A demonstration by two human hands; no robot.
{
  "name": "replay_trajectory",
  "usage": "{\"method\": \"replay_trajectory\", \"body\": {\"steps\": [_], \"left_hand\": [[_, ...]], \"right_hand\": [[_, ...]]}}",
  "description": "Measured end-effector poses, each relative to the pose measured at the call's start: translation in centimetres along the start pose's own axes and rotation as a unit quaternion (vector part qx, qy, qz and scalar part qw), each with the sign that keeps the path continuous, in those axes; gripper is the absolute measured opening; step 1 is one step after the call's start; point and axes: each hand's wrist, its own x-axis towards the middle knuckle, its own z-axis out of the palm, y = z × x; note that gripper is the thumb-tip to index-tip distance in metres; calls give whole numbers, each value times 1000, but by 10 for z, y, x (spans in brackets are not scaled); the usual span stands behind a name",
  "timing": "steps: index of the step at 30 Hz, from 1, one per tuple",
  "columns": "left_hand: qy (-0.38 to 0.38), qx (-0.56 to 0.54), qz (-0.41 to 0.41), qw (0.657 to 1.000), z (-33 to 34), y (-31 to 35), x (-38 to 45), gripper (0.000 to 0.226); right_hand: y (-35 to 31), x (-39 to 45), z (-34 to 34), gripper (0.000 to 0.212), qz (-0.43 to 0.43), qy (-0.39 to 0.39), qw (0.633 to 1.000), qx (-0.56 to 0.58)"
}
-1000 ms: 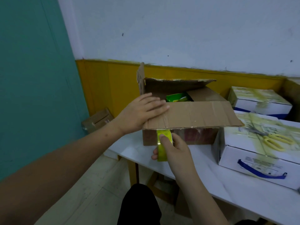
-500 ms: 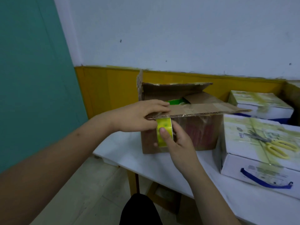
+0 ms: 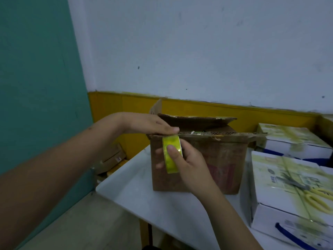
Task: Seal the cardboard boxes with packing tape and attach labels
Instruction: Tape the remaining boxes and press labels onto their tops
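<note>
Right hand [image 3: 187,165] pinching one yellow tape roll [image 3: 171,153], roll on edge against front of brown box [image 3: 225,163], strip running up-down. Left hand [image 3: 149,124] flat, fingers straight, pressing near flap down. Box on table [image 3: 144,195]. Two white boxes [image 3: 288,186] right, one pair of scissors [image 3: 313,195] on nearer.

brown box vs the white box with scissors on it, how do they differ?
The brown box is plain cardboard, the white box printed. The brown box's flaps are unsealed, the near one under the left hand; the white box is closed and yellow-taped, scissors on top. Both sit on the table.
</note>
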Motion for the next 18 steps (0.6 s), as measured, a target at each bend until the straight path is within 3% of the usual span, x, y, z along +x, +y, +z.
{"method": "replay_trajectory", "body": {"steps": [2,9,13,18], "left_hand": [[-24,2,14,1000,-4,0,1,44],[3,49,7,999,-13,7,9,49],[87,148,36,984,-14,8,18,59],[164,240,29,957,-10,9,30,49]], "right_hand": [[-6,7,3,28,-6,-2,1000,28],[-7,17,4,27,-11,6,999,50],[-1,16,4,12,-29,-6,999,33],[4,14,-2,17,-5,63,997,42]]}}
